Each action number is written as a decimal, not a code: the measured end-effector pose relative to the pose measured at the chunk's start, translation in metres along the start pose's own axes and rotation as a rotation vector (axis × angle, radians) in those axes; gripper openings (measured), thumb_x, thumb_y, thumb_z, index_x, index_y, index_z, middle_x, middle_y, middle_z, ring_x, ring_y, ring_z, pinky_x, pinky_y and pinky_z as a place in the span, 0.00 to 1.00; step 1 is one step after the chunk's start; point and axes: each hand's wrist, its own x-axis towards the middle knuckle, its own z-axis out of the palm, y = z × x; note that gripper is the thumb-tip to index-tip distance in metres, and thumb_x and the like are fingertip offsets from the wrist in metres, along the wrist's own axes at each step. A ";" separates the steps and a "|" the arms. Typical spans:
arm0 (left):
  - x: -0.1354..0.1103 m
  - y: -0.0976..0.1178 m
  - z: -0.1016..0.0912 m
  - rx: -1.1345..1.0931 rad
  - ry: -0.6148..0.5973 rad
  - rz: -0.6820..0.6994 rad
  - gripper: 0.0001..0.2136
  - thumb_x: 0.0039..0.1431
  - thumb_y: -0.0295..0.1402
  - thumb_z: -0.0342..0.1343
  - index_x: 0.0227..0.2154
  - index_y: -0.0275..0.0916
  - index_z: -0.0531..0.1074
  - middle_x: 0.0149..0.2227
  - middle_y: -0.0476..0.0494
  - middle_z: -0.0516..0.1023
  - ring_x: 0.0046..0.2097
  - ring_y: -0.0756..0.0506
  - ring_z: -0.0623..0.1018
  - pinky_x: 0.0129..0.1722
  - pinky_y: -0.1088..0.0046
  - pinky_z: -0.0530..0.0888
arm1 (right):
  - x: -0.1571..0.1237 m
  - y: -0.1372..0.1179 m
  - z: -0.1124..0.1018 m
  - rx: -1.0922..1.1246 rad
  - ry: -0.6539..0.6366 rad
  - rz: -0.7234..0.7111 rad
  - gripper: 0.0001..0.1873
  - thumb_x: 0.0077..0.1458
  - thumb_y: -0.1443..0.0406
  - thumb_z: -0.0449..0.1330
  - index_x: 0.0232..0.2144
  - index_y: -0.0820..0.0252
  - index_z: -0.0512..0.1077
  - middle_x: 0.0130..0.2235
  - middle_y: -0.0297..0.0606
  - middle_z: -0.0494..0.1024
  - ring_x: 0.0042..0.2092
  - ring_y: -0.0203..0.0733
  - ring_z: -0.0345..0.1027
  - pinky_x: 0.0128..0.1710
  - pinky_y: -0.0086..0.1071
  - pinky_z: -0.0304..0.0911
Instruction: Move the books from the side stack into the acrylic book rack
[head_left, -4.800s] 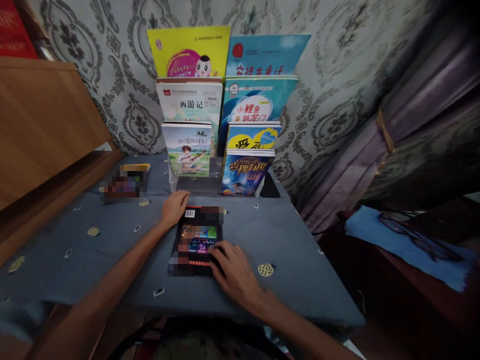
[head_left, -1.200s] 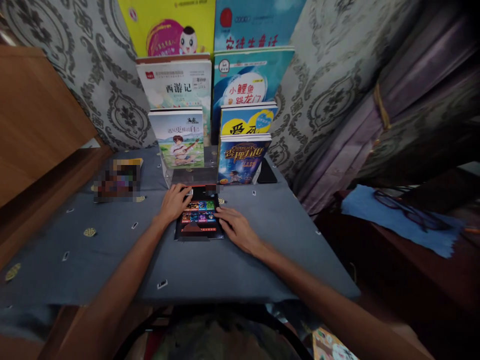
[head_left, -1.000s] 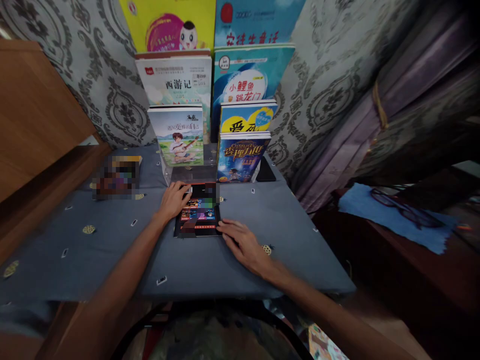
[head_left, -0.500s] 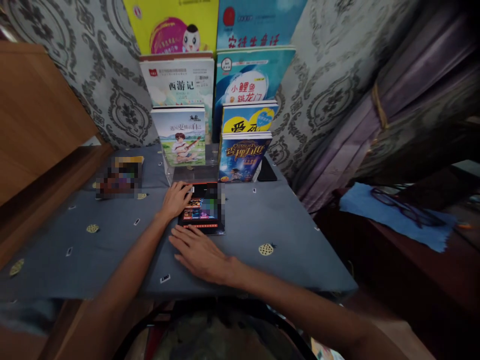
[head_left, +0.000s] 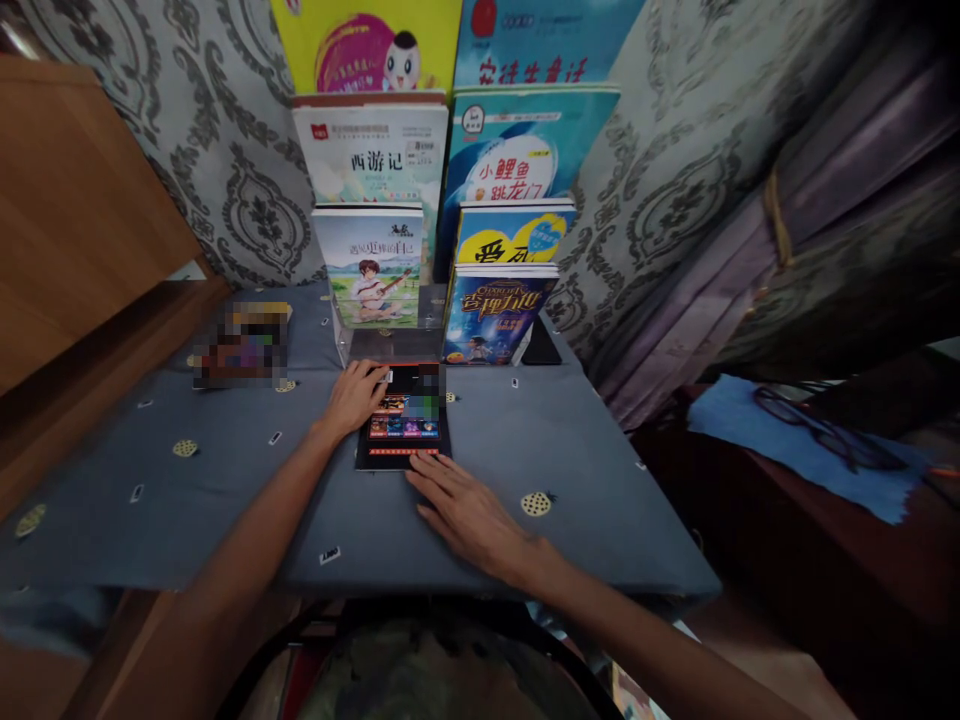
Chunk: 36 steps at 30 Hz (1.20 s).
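A dark book (head_left: 405, 430) with small coloured pictures on its cover lies flat on the cloth-covered table (head_left: 600, 520), partly blurred out at its upper right. My left hand (head_left: 355, 395) rests on the book's upper left side, fingers stretched over its edge. Along the book's lower right edge lies my right hand (head_left: 469, 510), flat with fingers extended, the fingertips touching the cover. Just behind the book stands a clear stand (head_left: 390, 346) with several books upright in tiers, among them a white book with a guitar player (head_left: 382, 290) and a dark blue book (head_left: 495, 315).
A pixelated item (head_left: 244, 345) lies at the table's left. A black flat object (head_left: 540, 345) sits right of the stand. A wooden panel (head_left: 90, 200) borders the left. At right, glasses (head_left: 817, 430) rest on a blue cloth (head_left: 727, 410), near a tied curtain (head_left: 720, 270).
My right hand has slid right along the book's lower edge, uncovering its lower left corner. My left hand stays at the upper left. The view has shifted slightly.
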 end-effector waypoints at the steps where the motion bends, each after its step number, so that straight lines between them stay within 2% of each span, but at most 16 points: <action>1: 0.000 0.000 0.000 -0.004 0.001 0.000 0.16 0.67 0.34 0.47 0.52 0.42 0.74 0.50 0.40 0.74 0.50 0.39 0.71 0.53 0.58 0.70 | -0.005 0.003 -0.002 0.001 0.011 0.013 0.23 0.65 0.68 0.54 0.61 0.61 0.67 0.64 0.49 0.67 0.66 0.48 0.59 0.66 0.50 0.59; 8: -0.003 0.001 0.001 -0.027 0.034 -0.010 0.15 0.66 0.31 0.47 0.51 0.40 0.74 0.50 0.38 0.75 0.51 0.40 0.73 0.55 0.57 0.71 | -0.022 0.018 -0.010 -0.033 0.076 0.145 0.24 0.65 0.69 0.51 0.63 0.59 0.64 0.64 0.47 0.68 0.66 0.51 0.58 0.64 0.54 0.61; 13: -0.006 -0.002 0.003 -0.060 0.047 -0.031 0.15 0.66 0.31 0.46 0.50 0.39 0.74 0.51 0.38 0.75 0.52 0.40 0.74 0.56 0.57 0.72 | -0.021 0.021 -0.008 0.003 0.105 0.160 0.26 0.63 0.69 0.53 0.63 0.56 0.64 0.63 0.46 0.69 0.66 0.50 0.59 0.64 0.54 0.61; 19: -0.009 -0.004 0.007 -0.095 0.054 -0.064 0.16 0.66 0.30 0.47 0.52 0.40 0.73 0.55 0.37 0.75 0.55 0.40 0.75 0.59 0.54 0.71 | -0.018 0.021 -0.009 -0.021 0.105 0.173 0.27 0.63 0.68 0.54 0.64 0.57 0.62 0.66 0.49 0.64 0.67 0.51 0.57 0.63 0.54 0.62; 23: -0.010 -0.002 0.006 -0.087 0.033 -0.066 0.16 0.65 0.30 0.47 0.51 0.39 0.74 0.56 0.37 0.76 0.57 0.39 0.75 0.59 0.53 0.72 | -0.019 0.020 -0.009 -0.053 0.092 0.159 0.26 0.64 0.68 0.54 0.64 0.58 0.62 0.65 0.50 0.65 0.66 0.52 0.58 0.64 0.54 0.62; 29: -0.023 0.011 0.001 -0.066 0.027 -0.034 0.16 0.65 0.29 0.47 0.52 0.39 0.74 0.58 0.38 0.75 0.57 0.40 0.76 0.59 0.55 0.73 | -0.032 0.006 -0.007 -0.070 0.095 0.136 0.26 0.63 0.65 0.57 0.62 0.59 0.65 0.63 0.50 0.69 0.65 0.55 0.61 0.62 0.55 0.63; 32: -0.037 0.022 -0.002 -0.059 0.024 -0.010 0.16 0.66 0.29 0.46 0.52 0.39 0.73 0.58 0.38 0.75 0.57 0.41 0.76 0.59 0.56 0.73 | -0.043 -0.005 -0.007 -0.071 0.091 0.106 0.26 0.61 0.64 0.61 0.61 0.61 0.66 0.61 0.52 0.71 0.65 0.57 0.60 0.61 0.58 0.63; 36: -0.058 0.038 -0.009 -0.038 0.023 -0.003 0.17 0.67 0.30 0.45 0.53 0.40 0.73 0.58 0.39 0.75 0.57 0.41 0.75 0.58 0.56 0.74 | -0.058 -0.016 -0.010 -0.058 0.076 0.039 0.28 0.60 0.63 0.63 0.60 0.63 0.66 0.58 0.53 0.73 0.64 0.55 0.62 0.62 0.55 0.63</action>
